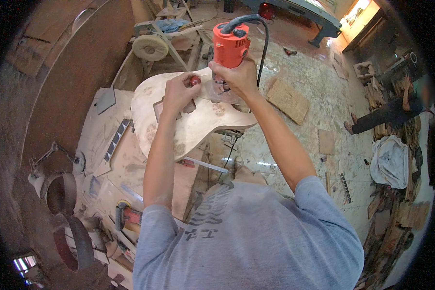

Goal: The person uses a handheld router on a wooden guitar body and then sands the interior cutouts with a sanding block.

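Observation:
A pale wooden guitar body (195, 129) lies on the workbench (97, 141), with dark smudges and cut-out pockets on its face. An orange-red handheld router (231, 47) stands upright at its far edge, on a clear flat base plate (222, 94). My right hand (238, 77) is wrapped round the lower part of the router. With bent fingers, my left hand (180, 89) grips a round red knob (195, 81) at the left end of the base plate. The cutter is hidden beneath the router and my right hand.
A thick black cable (266, 43) arcs from the router's top. A red power tool (130, 215) and sanding belts (73, 244) lie at the near left. A brown board (288, 100) rests on the floor; another person (386, 117) stands at the far right near stacked wood scraps.

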A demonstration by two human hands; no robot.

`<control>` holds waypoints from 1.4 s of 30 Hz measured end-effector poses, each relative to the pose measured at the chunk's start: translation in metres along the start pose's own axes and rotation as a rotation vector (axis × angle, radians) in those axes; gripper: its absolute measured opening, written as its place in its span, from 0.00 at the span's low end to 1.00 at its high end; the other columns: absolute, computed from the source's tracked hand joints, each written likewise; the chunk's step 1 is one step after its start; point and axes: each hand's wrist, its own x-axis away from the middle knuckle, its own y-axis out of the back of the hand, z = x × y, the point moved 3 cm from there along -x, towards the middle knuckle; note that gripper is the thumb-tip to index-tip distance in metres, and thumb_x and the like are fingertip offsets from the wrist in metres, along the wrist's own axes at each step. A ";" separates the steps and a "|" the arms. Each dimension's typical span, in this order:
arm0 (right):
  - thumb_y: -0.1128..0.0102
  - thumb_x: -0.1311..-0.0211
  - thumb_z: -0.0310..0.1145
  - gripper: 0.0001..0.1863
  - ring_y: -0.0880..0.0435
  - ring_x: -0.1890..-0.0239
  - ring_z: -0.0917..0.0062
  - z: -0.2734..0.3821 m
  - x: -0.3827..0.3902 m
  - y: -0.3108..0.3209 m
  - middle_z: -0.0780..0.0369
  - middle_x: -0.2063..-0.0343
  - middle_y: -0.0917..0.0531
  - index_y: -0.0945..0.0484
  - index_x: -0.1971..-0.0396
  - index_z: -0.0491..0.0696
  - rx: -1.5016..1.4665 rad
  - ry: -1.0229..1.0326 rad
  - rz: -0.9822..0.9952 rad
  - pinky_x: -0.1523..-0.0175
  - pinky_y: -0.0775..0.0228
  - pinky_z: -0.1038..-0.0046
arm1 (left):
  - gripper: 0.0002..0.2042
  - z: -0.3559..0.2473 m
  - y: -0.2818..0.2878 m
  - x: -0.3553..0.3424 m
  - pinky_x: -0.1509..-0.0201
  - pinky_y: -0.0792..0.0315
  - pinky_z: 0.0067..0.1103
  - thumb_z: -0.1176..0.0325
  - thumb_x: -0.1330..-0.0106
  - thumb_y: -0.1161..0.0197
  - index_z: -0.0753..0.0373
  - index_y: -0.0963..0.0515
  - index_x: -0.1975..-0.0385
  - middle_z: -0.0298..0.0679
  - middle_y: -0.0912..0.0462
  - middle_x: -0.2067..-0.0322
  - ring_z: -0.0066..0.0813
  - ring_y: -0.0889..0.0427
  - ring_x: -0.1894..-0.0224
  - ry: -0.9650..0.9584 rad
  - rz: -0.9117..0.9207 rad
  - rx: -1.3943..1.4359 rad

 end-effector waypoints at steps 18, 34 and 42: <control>0.21 0.49 0.41 0.18 0.11 0.73 0.78 0.011 -0.011 -0.004 0.63 0.75 0.11 0.14 0.65 0.43 -0.010 -0.042 0.003 0.63 0.19 0.72 | 0.18 0.006 -0.001 -0.002 0.49 0.19 0.25 0.63 0.37 0.28 0.63 0.14 0.49 0.45 0.08 0.58 0.31 0.09 0.55 -0.020 -0.099 -0.031; 0.21 0.48 0.36 0.16 0.13 0.74 0.80 -0.020 0.002 0.000 0.63 0.73 0.11 0.15 0.65 0.42 0.034 0.024 -0.028 0.65 0.21 0.74 | 0.20 0.003 -0.001 -0.001 0.53 0.18 0.22 0.65 0.48 0.28 0.66 0.12 0.55 0.42 0.08 0.64 0.25 0.09 0.62 -0.033 -0.042 0.052; 0.20 0.49 0.37 0.17 0.12 0.72 0.79 -0.009 0.007 0.002 0.63 0.73 0.11 0.14 0.64 0.42 0.072 -0.021 -0.047 0.62 0.20 0.73 | 0.20 0.004 -0.002 -0.001 0.52 0.18 0.23 0.65 0.47 0.28 0.66 0.12 0.54 0.42 0.07 0.63 0.27 0.08 0.59 -0.025 -0.034 0.044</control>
